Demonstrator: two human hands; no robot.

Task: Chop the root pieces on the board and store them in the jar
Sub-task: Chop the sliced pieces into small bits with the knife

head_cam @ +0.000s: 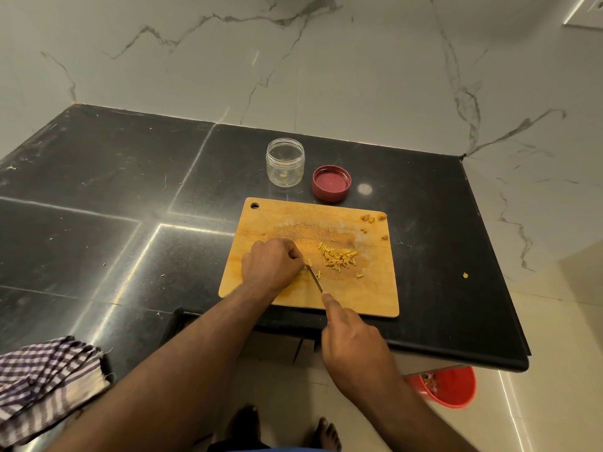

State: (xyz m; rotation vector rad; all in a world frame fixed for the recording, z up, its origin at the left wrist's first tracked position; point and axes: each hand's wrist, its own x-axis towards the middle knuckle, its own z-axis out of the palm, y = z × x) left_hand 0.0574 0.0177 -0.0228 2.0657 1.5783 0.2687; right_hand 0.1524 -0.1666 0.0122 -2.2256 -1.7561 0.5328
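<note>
1. Root (pixel 308 263): a small yellow piece on the wooden board (pixel 359 295), just left of centre, touching the knife's blade.
2. Left hand (pixel 272 263): knuckles up, fingers curled down onto the board, their tips pinching the root against it.
3. Right hand (pixel 354 337): clenched round the knife (pixel 316 279) handle, which it hides; the forefinger lies straight along the blade's back. The thin blade slants up and left to the root.
4. Cut pieces (pixel 338 258): a loose heap of short yellow sticks right of the blade, near the board's centre; a few strays lie just beside the heap.
5. Scraps (pixel 372 218): several darker orange bits at the board's far right corner.
6. Jar (pixel 285 162): clear, upright, uncapped, on the black counter (pixel 98 177) beyond the board; one small yellow fleck shows inside, near its bottom.
7. Lid (pixel 331 183): red, upside down, just right of the jar.
8. Cloth (pixel 45 383): checked, at the counter's near left edge.
9. Bucket (pixel 453 388): red, on the floor below the counter's right corner; contents unclear.
</note>
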